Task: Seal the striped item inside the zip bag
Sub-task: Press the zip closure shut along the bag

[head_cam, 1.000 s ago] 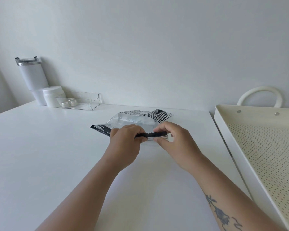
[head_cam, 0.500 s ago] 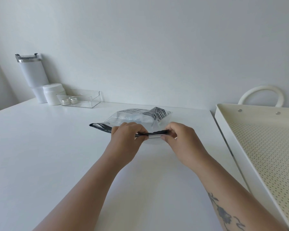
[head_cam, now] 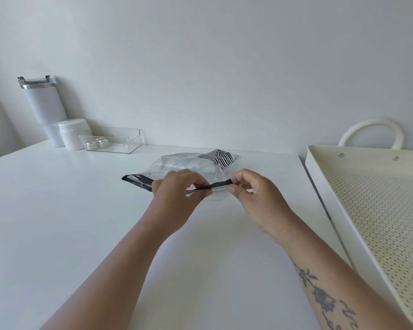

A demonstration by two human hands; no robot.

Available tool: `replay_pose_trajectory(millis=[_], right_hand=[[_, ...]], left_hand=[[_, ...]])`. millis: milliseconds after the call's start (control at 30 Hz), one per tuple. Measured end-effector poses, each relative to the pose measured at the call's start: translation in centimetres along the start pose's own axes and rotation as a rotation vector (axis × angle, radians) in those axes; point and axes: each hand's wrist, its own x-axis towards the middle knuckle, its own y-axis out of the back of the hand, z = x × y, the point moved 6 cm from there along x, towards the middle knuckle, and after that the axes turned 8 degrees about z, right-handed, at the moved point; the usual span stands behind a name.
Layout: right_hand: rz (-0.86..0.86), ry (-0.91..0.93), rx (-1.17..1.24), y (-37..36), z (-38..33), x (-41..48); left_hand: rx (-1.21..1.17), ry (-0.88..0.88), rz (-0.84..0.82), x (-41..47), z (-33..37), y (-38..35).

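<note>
Pinching the black zip strip [head_cam: 218, 185] between curled thumb and fingers, the left hand [head_cam: 177, 194] and right hand [head_cam: 255, 196] hold it just above the white table [head_cam: 69, 210]. Beyond them lies the clear zip bag [head_cam: 177, 165], with the striped item [head_cam: 221, 157] inside at its far end. Whether the strip is fully pressed closed is hard to tell.

A plain white wall [head_cam: 224, 67] fills the upper frame and is evenly, softly lit. A white worktop [head_cam: 57, 222] is spread below it. At the left, a tumbler [head_cam: 42, 103], a jar [head_cam: 73, 134] and a clear box [head_cam: 119, 141] are set by the wall. At the right edge, a cream perforated tray [head_cam: 379, 210] with a looped handle [head_cam: 372, 129] is seen.
</note>
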Motion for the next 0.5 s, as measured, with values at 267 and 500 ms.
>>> replay_pose_trajectory(millis=[267,500], right_hand=[[-0.047,0.171,-0.144,-0.9,-1.1,-0.4],[0.051,0.243,-0.3,-0.2,-1.2,0.1]], left_hand=[[0.049,-0.043,0.022,0.0,0.2,-0.6],[0.091,-0.057,0.028,0.1,0.0,-0.1]])
